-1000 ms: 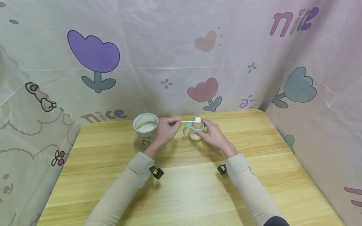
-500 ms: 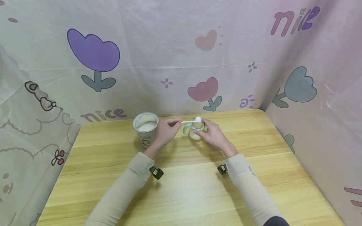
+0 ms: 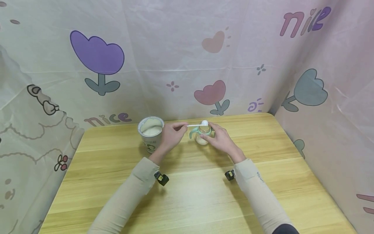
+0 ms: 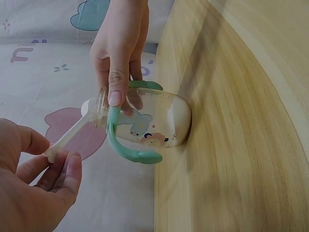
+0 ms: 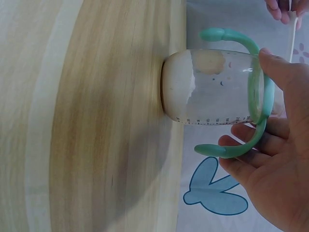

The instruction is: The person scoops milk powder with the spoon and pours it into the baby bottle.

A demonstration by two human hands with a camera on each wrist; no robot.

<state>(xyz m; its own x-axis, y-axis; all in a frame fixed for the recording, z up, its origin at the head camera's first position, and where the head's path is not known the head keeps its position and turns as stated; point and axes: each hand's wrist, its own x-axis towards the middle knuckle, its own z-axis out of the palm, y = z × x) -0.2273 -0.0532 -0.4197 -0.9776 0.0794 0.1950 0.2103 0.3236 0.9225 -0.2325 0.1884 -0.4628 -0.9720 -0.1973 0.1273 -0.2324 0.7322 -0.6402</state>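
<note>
My left hand (image 3: pixel 172 136) pinches the end of a thin white handle on a scoop (image 4: pixel 72 130). The scoop's round bowl (image 3: pixel 204 123) is right at the open mouth of a clear baby bottle (image 3: pixel 201 139). My right hand (image 3: pixel 221 139) holds this bottle at its green two-handled collar (image 5: pixel 260 92), thumb on one side and fingers on the other. Pale powder (image 5: pixel 177 84) lies in the bottom of the bottle, which stands upright on the table. Printed animals and a measuring scale show on its wall.
An open can of pale powder (image 3: pixel 150 143) stands left of the bottle, just behind my left wrist, its foil peeled back inside the rim. The wooden table (image 3: pixel 193 198) ends at a hanging cloth (image 3: pixel 163 52) with printed flowers, which also runs along both sides.
Hardly anything moves. The scoop's bowl shifts very slightly at the bottle mouth, while both hands keep their hold and the bottle stays in place.
</note>
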